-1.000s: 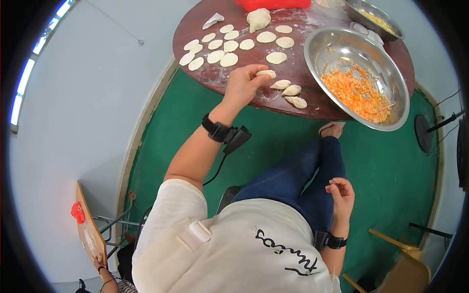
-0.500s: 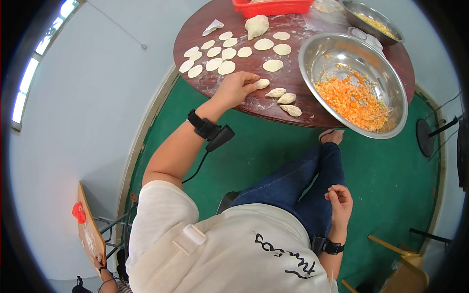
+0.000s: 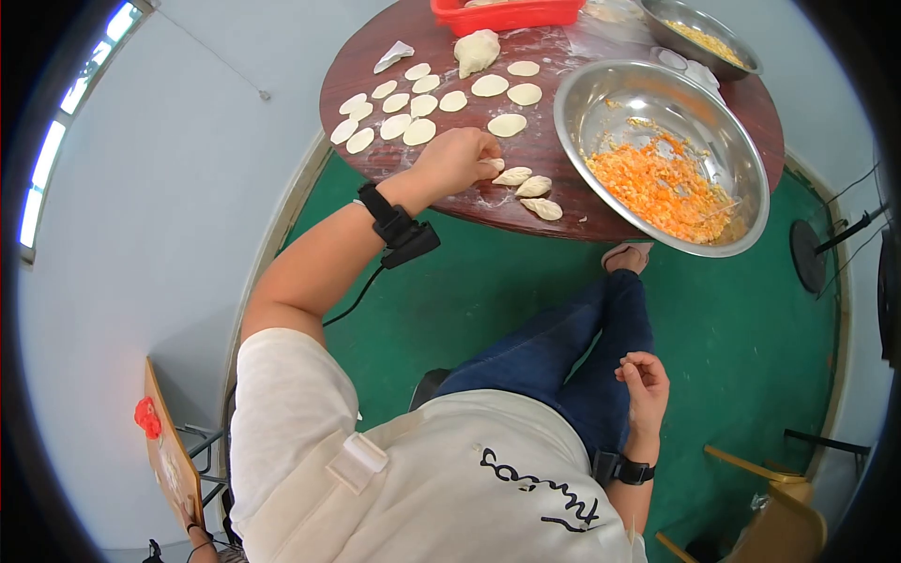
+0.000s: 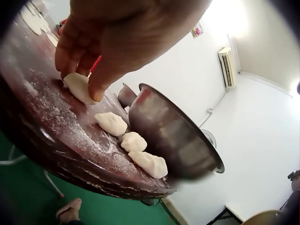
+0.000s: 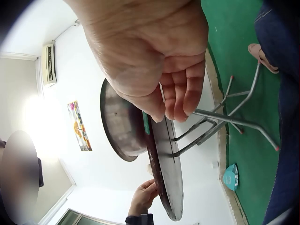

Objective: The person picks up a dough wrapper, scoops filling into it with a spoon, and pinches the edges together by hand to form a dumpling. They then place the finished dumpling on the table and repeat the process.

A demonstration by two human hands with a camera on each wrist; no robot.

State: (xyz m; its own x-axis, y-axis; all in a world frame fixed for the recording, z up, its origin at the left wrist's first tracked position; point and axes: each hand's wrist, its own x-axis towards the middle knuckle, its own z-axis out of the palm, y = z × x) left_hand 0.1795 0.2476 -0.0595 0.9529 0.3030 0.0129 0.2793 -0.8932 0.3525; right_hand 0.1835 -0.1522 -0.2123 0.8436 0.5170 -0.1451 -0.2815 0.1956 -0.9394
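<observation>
My left hand pinches a dumpling between thumb and fingertips, at the floured surface of the round table. To its right lie three folded dumplings; the nearest dumpling is close to the fingertips, and the farthest dumpling sits by the table edge. Flat round wrappers are spread beyond the left hand. Over the lap, away from the table, my right hand hangs with loosely curled fingers and holds nothing; the right wrist view shows its bare palm.
A large steel bowl of orange and yellow filling stands right of the dumplings. Farther back are a dough lump, a red basket and a second steel bowl. Another person's hand is at a board, lower left.
The left hand has brought the dumpling down to the table, left of the other three, still pinching it. The right hand has stayed over the lap; the head view has shifted slightly.
</observation>
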